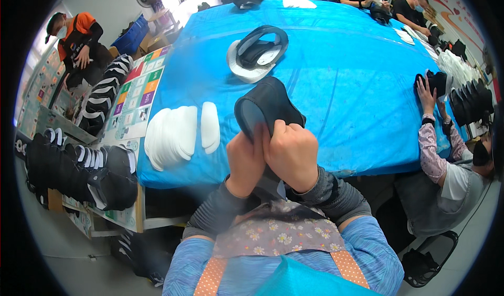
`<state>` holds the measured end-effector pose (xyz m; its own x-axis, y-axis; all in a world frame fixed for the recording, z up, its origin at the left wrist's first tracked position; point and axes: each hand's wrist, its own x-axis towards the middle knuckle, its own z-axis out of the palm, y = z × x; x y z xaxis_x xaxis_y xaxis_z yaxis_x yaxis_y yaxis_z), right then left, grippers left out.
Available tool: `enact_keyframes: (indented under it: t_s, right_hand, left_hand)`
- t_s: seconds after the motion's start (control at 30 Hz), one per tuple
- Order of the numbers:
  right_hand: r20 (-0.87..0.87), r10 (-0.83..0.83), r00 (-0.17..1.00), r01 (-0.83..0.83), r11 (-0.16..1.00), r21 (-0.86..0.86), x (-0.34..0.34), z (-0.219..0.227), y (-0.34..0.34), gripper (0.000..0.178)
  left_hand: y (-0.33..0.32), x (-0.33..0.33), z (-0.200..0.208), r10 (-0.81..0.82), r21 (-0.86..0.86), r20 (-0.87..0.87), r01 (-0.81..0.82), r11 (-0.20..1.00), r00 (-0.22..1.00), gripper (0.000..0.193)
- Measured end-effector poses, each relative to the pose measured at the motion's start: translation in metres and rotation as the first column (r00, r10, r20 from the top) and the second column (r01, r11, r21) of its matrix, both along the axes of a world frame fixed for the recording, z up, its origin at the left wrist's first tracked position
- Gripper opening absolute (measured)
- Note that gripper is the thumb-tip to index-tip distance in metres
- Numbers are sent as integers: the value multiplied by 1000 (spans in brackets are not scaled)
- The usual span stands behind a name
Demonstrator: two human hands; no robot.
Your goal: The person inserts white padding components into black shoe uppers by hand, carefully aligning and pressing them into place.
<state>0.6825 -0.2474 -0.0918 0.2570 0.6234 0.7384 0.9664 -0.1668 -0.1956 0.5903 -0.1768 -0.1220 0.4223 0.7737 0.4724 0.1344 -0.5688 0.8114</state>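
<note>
Over the table's near edge, both of my hands grip a black shoe (273, 99) with a grey lining. My left hand (244, 157) is closed on its near side, fingers mostly hidden behind it. My right hand (292, 151) has its fingers curled tightly over the near right edge, knuckles up, touching the left hand. The shoe's wide opening faces left. Left of my hands lie a fanned stack of white insole-shaped pieces (168, 136) and a separate white piece (210, 128). Beyond the shoe sits a black-and-white pair of shoe-like pieces (239, 67).
A blue cover (336, 96) spreads over the large table. Rows of black-and-white shoes (105, 94) stand at the left, with more black shoes (79, 170) nearer. A co-worker at the right edge handles a black shoe (437, 81). Other people sit along the far side; one stands far left.
</note>
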Motion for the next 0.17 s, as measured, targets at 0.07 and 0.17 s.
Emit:
enact_keyframes:
  t_s: [0.07,0.17]
  right_hand:
    - [-3,18,1000,-18,1000,-7,-4,-1,2,31]
    - [-195,51,979,-71,992,-99,1,-3,-4,28]
  left_hand:
    - [3,-5,-1,-13,-20,-4,13,1000,1000,38]
    - [14,-14,-3,27,-37,11,-27,999,1000,36]
